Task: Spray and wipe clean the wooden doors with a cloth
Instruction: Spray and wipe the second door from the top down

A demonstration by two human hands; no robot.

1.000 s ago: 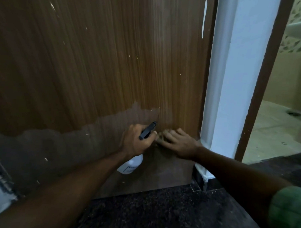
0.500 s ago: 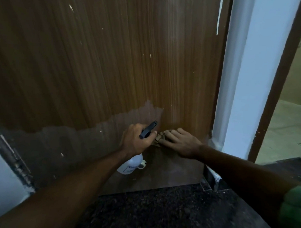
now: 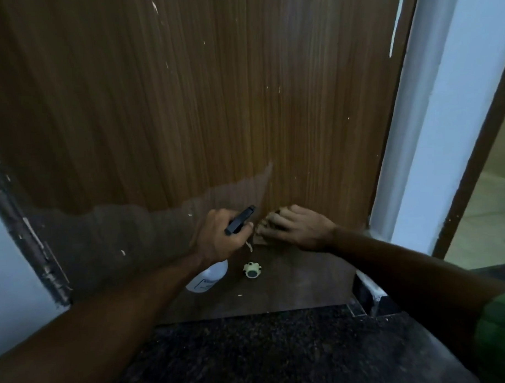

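- the left hand [image 3: 218, 235] is curled round the black trigger head of a white plastic spray bottle [image 3: 208, 278].
- the right hand [image 3: 298, 227], just beside it, presses a crumpled brown cloth [image 3: 264, 234] flat-fingered against the brown wood-grain door [image 3: 185, 107], low down near its right edge.
- a small pale round object [image 3: 251, 270] shows below the hands.
- dark speckled stone floor [image 3: 279, 348] runs under the door.

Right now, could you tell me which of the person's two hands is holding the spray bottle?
The left hand grips the white plastic spray bottle by its black head; the right hand presses a brown cloth against the wooden door.
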